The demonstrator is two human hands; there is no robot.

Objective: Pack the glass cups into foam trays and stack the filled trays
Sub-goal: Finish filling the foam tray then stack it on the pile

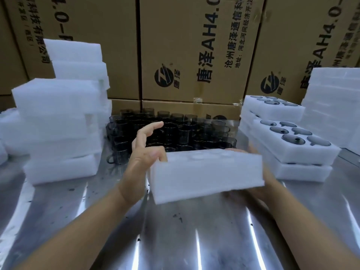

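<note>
A white foam tray [206, 176] is held tilted above the steel table [175, 234], its near side facing me. My left hand [145, 151] touches its left end with the thumb on the top edge, while the fingers are spread and lifted off. My right hand [259, 170] holds the tray's right end, mostly hidden behind the foam. Behind the tray stand several dark glass cups [175, 131] with handles, packed close together. To the right lies a stack of filled trays [292, 151] with cups sunk in their holes.
Stacks of empty white foam trays [58, 129] rise at the left, and another stack of foam trays [335, 106] stands at far right. Large printed cardboard boxes [191, 55] form a wall behind everything. The near part of the table shows only specks of dirt.
</note>
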